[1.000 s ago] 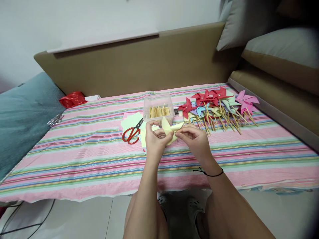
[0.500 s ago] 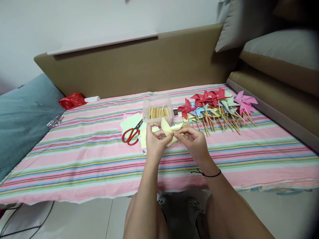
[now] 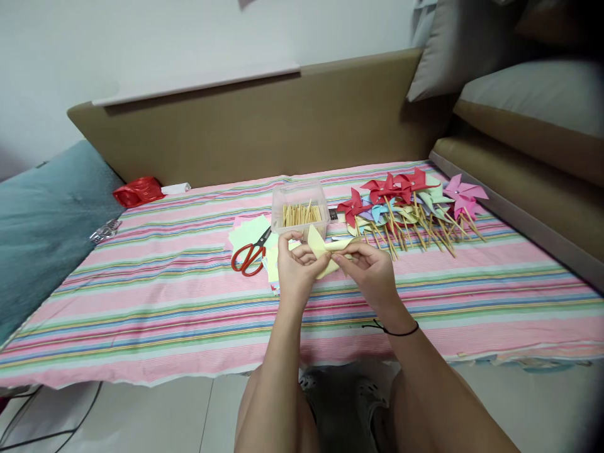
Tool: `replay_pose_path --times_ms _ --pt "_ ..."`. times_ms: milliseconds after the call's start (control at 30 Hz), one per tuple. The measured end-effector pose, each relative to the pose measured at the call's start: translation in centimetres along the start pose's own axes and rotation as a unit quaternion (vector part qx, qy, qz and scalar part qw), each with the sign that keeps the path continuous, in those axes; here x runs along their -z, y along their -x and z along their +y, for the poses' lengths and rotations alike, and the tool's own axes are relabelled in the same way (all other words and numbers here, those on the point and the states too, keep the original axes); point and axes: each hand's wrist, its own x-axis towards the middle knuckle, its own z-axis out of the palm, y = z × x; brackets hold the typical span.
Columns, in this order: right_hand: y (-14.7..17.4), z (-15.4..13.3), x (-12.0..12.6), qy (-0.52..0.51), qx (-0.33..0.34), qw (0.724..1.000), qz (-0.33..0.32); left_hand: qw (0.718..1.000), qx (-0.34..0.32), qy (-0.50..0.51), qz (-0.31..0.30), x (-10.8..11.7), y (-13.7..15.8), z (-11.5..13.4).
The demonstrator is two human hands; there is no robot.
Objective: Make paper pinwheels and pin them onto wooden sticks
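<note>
Between my two hands is a pale yellow paper pinwheel (image 3: 317, 240), its corners partly folded in. My left hand (image 3: 298, 267) pinches it near the centre with the thumb and curled fingers. From the right side, my right hand (image 3: 370, 270) grips a folded part of the same paper, its thumb close to the left thumb. The fingertips cover the pinwheel's middle. Just beyond my hands stands a clear plastic box (image 3: 302, 195) of short wooden sticks (image 3: 302, 214). Left of my left hand lie red-handled scissors (image 3: 248, 257) on sheets of coloured paper (image 3: 245, 234).
Several finished pinwheels on sticks (image 3: 401, 204) lie heaped at the right on the striped cloth (image 3: 165, 302). A red plastic bag (image 3: 138, 191) is at the far left, near a blue-grey cushion (image 3: 56, 207). Stacked cushions (image 3: 528, 113) border the right side.
My right thumb and fingers have shifted slightly on the pinwheel, and a little more of its folded right part shows. My left hand keeps its hold.
</note>
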Motion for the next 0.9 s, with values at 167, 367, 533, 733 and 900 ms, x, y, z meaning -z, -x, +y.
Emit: replay_pose_path --times_ms 167,367,533,733,900 --pt "0.0 0.07 0.05 0.007 -0.016 1.0 0.008 1.0 0.005 -0.011 -0.009 0.02 -0.05 0.04" --pt "0.05 0.31 0.23 0.012 -0.027 0.999 0.015 1.0 0.011 -0.021 -0.017 -0.1 0.09 0.33" --pt "0.1 0.33 0.26 0.015 -0.04 0.999 0.02 0.999 0.014 -0.019 -0.024 -0.11 0.06 0.44" --pt "0.05 0.13 0.18 0.007 -0.033 0.999 0.021 1.0 0.015 -0.017 -0.02 -0.25 0.03 0.38" --pt "-0.08 0.33 0.34 0.012 -0.014 1.0 0.016 1.0 0.013 -0.006 0.004 -0.38 0.05 0.25"
